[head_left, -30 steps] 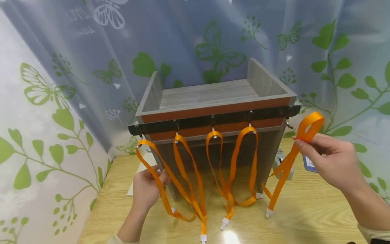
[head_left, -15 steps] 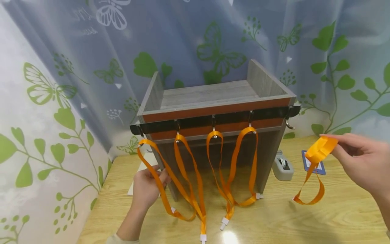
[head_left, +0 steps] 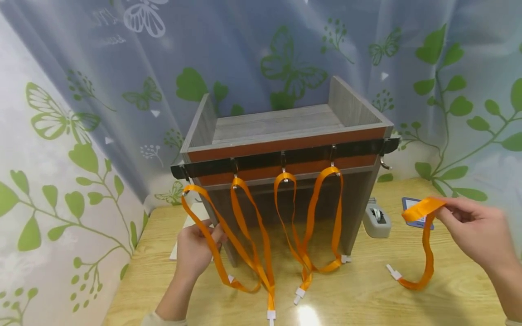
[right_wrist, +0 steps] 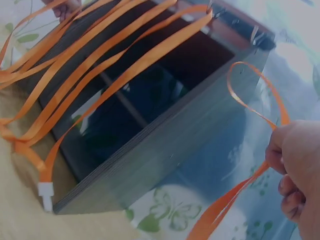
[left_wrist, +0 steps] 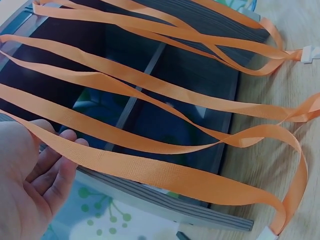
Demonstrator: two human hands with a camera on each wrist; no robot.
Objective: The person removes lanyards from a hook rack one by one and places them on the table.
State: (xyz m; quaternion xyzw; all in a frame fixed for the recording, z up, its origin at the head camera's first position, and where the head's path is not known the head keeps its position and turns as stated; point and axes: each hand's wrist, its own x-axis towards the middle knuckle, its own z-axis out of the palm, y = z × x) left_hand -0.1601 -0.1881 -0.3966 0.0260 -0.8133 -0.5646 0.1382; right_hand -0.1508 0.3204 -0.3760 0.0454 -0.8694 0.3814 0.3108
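My right hand point(head_left: 477, 231) pinches an orange lanyard point(head_left: 427, 246) at the right; its loop folds over in front of the fingers and its white clip point(head_left: 394, 273) dangles lower left. At the left, my left hand point(head_left: 195, 253) grips the side panel of a grey wooden shelf unit point(head_left: 277, 123), partly behind a hanging strap. Several orange lanyards point(head_left: 311, 213) hang from hooks on the black rail point(head_left: 261, 164) across the unit's front. The rail's rightmost hook point(head_left: 384, 164) carries nothing. In the right wrist view, the held lanyard point(right_wrist: 255, 180) makes a loop above the fist.
A grey tape dispenser point(head_left: 377, 222) stands right of the unit. Behind my right hand's lanyard lies a blue-edged card point(head_left: 409, 204). A white flat item point(head_left: 195, 217) is partly hidden behind the left hand. A patterned curtain point(head_left: 244, 45) closes off the back.
My right hand has moved right and down, away from the rail's right end, carrying the lanyard; the lanyard's loop has folded over. My left hand stays on the side panel.
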